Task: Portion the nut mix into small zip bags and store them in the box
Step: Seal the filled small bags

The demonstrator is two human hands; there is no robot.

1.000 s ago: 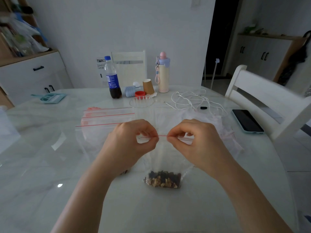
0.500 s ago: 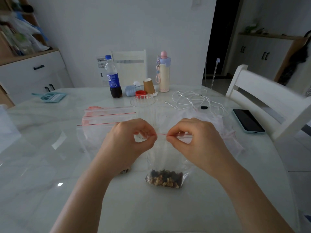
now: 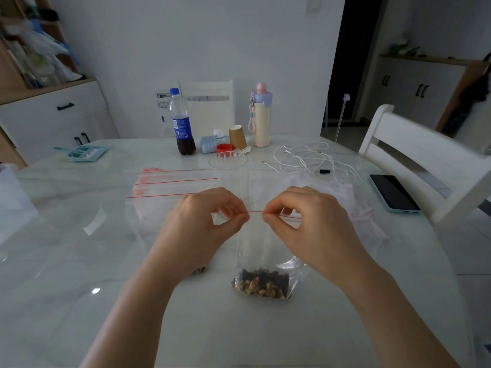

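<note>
A small clear zip bag [image 3: 261,251] with a red seal line hangs upright over the table, its bottom filled with dark and tan nut mix [image 3: 261,285]. My left hand [image 3: 204,224] pinches the seal at its left part. My right hand [image 3: 305,221] pinches the seal at its right part; a short stretch of red line shows between the fingertips. Several empty zip bags [image 3: 170,187] lie flat behind my left hand. A clear plastic cup [image 3: 228,162] stands behind the hands. A clear box edge [image 3: 13,197] shows at the far left.
At the table's back stand a cola bottle [image 3: 183,123], a brown paper cup [image 3: 237,136], a red lid [image 3: 224,148] and a pastel flask [image 3: 261,115]. White cables [image 3: 305,158] and a phone [image 3: 393,192] lie right. A white chair [image 3: 425,155] stands at the right edge.
Both hands keep their pinch on the seal; the fingertips have shifted slightly closer along the red line. The bag hangs in nearly the same place.
</note>
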